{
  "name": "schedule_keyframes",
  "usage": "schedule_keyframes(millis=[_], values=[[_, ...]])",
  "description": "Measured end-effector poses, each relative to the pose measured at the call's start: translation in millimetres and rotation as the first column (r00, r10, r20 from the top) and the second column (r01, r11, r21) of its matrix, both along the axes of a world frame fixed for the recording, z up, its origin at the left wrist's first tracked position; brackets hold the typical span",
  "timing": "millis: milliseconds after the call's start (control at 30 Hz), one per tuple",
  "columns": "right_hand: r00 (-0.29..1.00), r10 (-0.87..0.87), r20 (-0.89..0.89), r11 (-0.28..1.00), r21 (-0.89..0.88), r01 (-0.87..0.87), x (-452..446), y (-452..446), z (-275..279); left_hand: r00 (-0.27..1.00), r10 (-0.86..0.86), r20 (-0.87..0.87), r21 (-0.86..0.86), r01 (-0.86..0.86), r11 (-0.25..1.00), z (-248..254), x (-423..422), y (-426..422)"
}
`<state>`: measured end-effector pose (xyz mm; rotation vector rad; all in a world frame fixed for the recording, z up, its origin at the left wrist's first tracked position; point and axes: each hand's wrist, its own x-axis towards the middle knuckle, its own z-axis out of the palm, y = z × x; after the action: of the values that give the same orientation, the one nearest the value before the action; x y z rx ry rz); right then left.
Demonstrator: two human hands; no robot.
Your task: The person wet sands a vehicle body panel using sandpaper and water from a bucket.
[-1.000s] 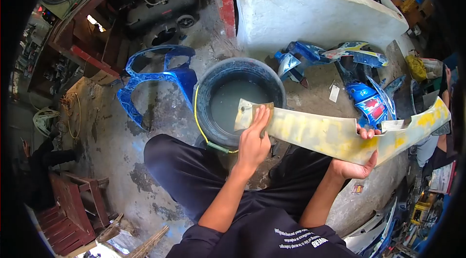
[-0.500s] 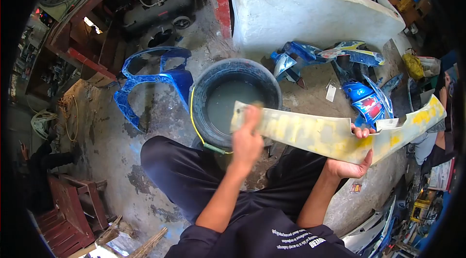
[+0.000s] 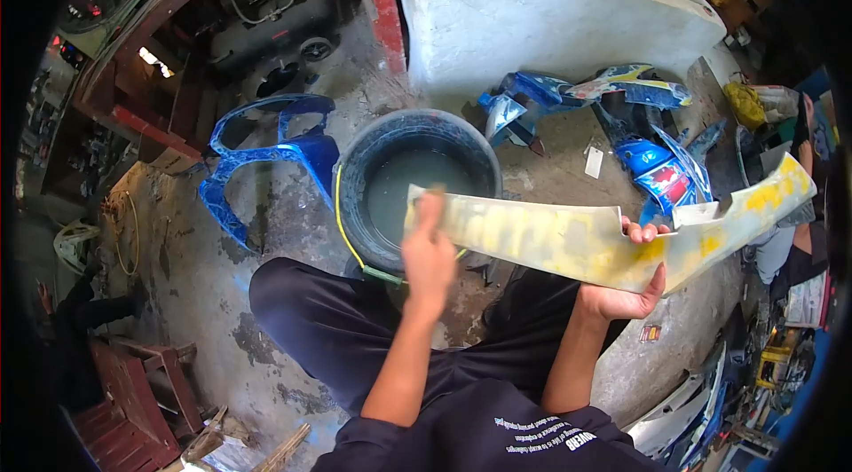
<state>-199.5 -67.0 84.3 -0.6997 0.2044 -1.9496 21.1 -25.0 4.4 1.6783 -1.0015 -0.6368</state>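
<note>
A long, pale panel with yellow patches spans the space in front of the person, running from the left hand to well past the right. The right hand grasps it from the near edge, thumb on the face, fingertips showing in the notch at the far edge. The left hand is blurred at the panel's narrow end; I cannot tell whether its fingers grip the panel, press on it or pinch something small. Just beyond the left hand, partly under that end, stands a dark bucket with cloudy water in it, its yellow handle hanging down the side to the left of that hand. Further left of the left hand, a blue frame lies on the floor. Beyond the right hand are a blue fairing piece with red markings and a white card. A small packet lies on the floor near the right wrist. Farther out, beyond both hands, a low white wall curves across
</note>
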Motion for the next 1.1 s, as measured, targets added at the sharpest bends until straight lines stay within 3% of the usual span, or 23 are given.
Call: schedule_keyframes(millis=[33, 67, 133, 200, 267, 333, 367, 400, 467, 533, 600, 633, 667, 733, 800, 933, 1000, 1033, 1067, 1100], values=[[1.0, 0.017, 0.004, 1.0, -0.011, -0.017, 1.9, 2.6, -0.3, 0.997, 0.065, 0.032, 0.094, -0.067, 0.993, -4.7, 14.4, -5.2], [1.0, 0.01, 0.001, 1.0, -0.018, -0.01, 3.9, 3.5, -0.8, 0.992, 0.086, 0.091, 0.079, -0.093, 0.993, -19.7, 17.3, -8.3], [1.0, -0.017, 0.017, 1.0, 0.015, 0.016, 10.5, 2.0, -1.8, 0.997, -0.067, 0.029, 0.046, 0.066, 0.997, 11.5, -12.6, 1.2], [0.999, -0.031, 0.016, 0.999, 0.019, 0.031, 14.1, 1.7, -1.0, 0.944, -0.289, 0.16, -0.113, 0.308, 0.945, 28.6, -39.0, 16.9], [0.999, -0.05, -0.003, 0.999, 0.002, 0.05, 9.9, 0.1, -1.9, 0.925, -0.356, 0.132, -0.142, 0.373, 0.917, 35.5, -35.8, 19.5], [0.998, -0.065, -0.009, 0.998, 0.007, 0.065, 8.1, 3.6, -0.9, 0.987, -0.106, 0.12, -0.018, 0.109, 0.994, 10.4, -9.4, 1.7], [0.998, -0.056, -0.004, 0.998, 0.006, 0.056, 8.5, 4.3, 0.2, 0.999, 0.033, -0.036, 0.153, -0.027, 0.988, 12.0, 3.6, -6.3], [0.999, -0.041, 0.003, 0.999, -0.003, 0.041, 9.3, 2.7, 1.7, 0.995, 0.016, 0.096, 0.105, -0.027, 0.994, 9.7, 16.5, -12.1], [0.999, -0.05, 0.009, 0.999, -0.012, 0.05, 12.6, -1.3, 2.0, 0.998, -0.061, -0.012, 0.088, 0.062, 0.994, 8.8, -8.3, -0.1], [0.998, -0.061, 0.013, 0.998, 0.013, 0.061, 14.5, 3.0, -1.0, 0.954, -0.267, 0.136, -0.131, 0.284, 0.95, 29.2, -40.5, 16.9], [0.996, -0.089, -0.017, 0.996, 0.02, 0.089, 10.3, -0.7, 0.3, 0.918, -0.368, 0.149, -0.192, 0.392, 0.9, 41.4, -52.9, 27.6], [0.996, -0.086, -0.018, 0.996, 0.019, 0.087, 9.6, -1.6, 1.5, 0.921, -0.365, 0.139, -0.215, 0.388, 0.896, 31.8, -41.6, 24.3], [0.996, -0.083, -0.018, 0.996, 0.017, 0.083, 7.7, -0.5, 2.7, 0.958, -0.25, 0.142, -0.149, 0.27, 0.951, 21.6, -30.0, 16.7], [0.997, -0.077, -0.012, 0.997, 0.007, 0.078, 5.4, 1.0, 5.3, 1.0, 0.008, -0.02, 0.074, -0.007, 0.997, -8.1, 0.6, 3.1], [0.997, -0.077, 0.009, 0.997, 0.011, 0.076, 6.4, 1.2, 3.3, 0.999, 0.036, 0.039, 0.047, -0.038, 0.998, -20.9, 8.0, 3.0], [0.995, -0.097, 0.003, 0.995, 0.031, 0.097, 5.8, -4.6, 0.1, 0.937, -0.305, 0.171, -0.205, 0.337, 0.919, 29.0, -30.9, 29.2], [0.996, -0.084, 0.022, 0.996, 0.035, 0.084, 3.0, -2.3, 1.4, 0.973, -0.142, 0.182, -0.16, 0.172, 0.972, 11.9, -8.9, 17.4], [0.997, -0.079, 0.02, 0.996, 0.043, 0.078, -1.4, -2.0, -0.3, 1.0, -0.008, 0.022, -0.064, 0.009, 0.998, -3.9, 5.2, 10.0], [0.997, -0.073, 0.018, 0.996, 0.05, 0.072, -4.3, -1.1, -0.7, 0.989, 0.126, 0.08, 0.034, -0.129, 0.991, -18.7, 19.1, 3.9], [0.997, -0.07, 0.02, 0.997, 0.044, 0.069, -4.2, -1.1, 0.3, 0.994, 0.098, 0.042, 0.026, -0.099, 0.995, -12.8, 16.1, 4.4]])
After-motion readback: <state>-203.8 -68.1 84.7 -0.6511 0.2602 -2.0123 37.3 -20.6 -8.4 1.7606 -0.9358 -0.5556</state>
